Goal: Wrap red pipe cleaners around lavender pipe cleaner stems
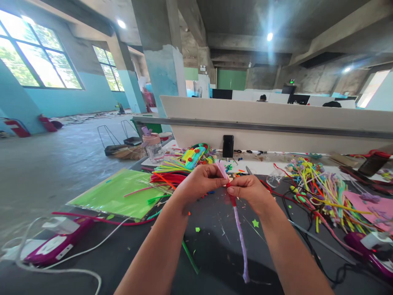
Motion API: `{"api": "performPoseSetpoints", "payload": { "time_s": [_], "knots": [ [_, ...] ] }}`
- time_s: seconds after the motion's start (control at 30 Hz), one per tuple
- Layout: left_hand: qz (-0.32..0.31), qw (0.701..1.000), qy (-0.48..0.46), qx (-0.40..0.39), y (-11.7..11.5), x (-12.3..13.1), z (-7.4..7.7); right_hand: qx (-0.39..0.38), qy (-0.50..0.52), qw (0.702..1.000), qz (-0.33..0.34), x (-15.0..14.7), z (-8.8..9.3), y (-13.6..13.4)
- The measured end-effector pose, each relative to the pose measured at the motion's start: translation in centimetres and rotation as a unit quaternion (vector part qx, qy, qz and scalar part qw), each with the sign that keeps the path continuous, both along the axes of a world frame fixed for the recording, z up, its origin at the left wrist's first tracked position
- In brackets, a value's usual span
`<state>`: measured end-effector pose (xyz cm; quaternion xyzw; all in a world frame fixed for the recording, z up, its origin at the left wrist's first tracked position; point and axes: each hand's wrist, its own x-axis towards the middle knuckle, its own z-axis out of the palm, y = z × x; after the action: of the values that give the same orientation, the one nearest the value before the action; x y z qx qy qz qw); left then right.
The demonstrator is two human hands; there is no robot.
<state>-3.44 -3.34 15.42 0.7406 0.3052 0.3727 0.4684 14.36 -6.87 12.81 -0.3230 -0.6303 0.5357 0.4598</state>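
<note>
Between my two hands, over the dark tabletop, is a bundle of pipe cleaners with a pink tufted top, a red wrapped middle and a long lilac pipe cleaner stem (pixel 240 241) hanging down. My left hand (pixel 202 179) is closed, pinching the pink top (pixel 221 169) near the red wrap. My right hand (pixel 248 190) pinches the red wrapped part (pixel 232 200) between thumb and forefinger. The fingertips of both hands almost meet and hide part of the wrap. Beneath them lie a green star scrap (pixel 255 223) and a green pipe cleaner (pixel 190 257).
At left lies a green sheet packet (pixel 113 194), with a bottle (pixel 152 146) behind it. A heap of pipe cleaners (pixel 327 188) spreads at right. A phone (pixel 228 146) leans against the white partition (pixel 276 119). Purple power strips (pixel 58 243) and cables flank both sides.
</note>
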Motion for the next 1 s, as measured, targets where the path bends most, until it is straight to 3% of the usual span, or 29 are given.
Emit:
{"api": "performPoseSetpoints", "payload": {
  "time_s": [0.2, 0.43, 0.53, 0.63, 0.73, 0.77, 0.83, 0.93, 1.0],
  "knots": [
    [0.039, 0.999, 0.021, 0.019, 0.2, 0.1, 0.0, 0.014, -0.042, 0.994, -0.104, -0.6, 0.1, -0.1],
    [0.037, 0.999, -0.02, -0.024, 0.2, 1.0, -0.2, 0.095, -0.151, 0.956, -0.235, -0.9, -0.1, -0.3],
    [0.052, 0.998, -0.03, -0.026, 0.1, 1.5, -0.3, 0.17, -0.21, 0.917, -0.294, -0.8, -0.4, -0.1],
    [0.067, 0.997, -0.028, -0.019, 0.3, 2.0, -0.5, 0.245, -0.272, 0.86, -0.356, -1.0, -0.8, 0.0],
    [0.07, 0.997, -0.034, -0.014, 0.4, 2.0, -0.7, 0.276, -0.319, 0.822, -0.384, -1.3, -0.8, -0.3],
    [0.064, 0.997, -0.04, -0.015, 0.4, 1.8, -0.6, 0.275, -0.32, 0.825, -0.375, -1.3, -0.7, -0.4],
    [0.039, 0.998, -0.052, -0.024, 0.2, 1.3, -0.3, 0.257, -0.302, 0.862, -0.317, -1.1, -0.2, -0.7],
    [0.011, 0.998, -0.051, -0.036, 0.0, 0.5, 0.1, 0.189, -0.243, 0.941, -0.138, -0.3, 0.6, -1.0],
    [0.003, 0.999, -0.041, -0.029, 0.0, 0.2, 0.2, 0.147, -0.2, 0.967, -0.049, 0.3, 1.1, -1.1]
  ]
}}
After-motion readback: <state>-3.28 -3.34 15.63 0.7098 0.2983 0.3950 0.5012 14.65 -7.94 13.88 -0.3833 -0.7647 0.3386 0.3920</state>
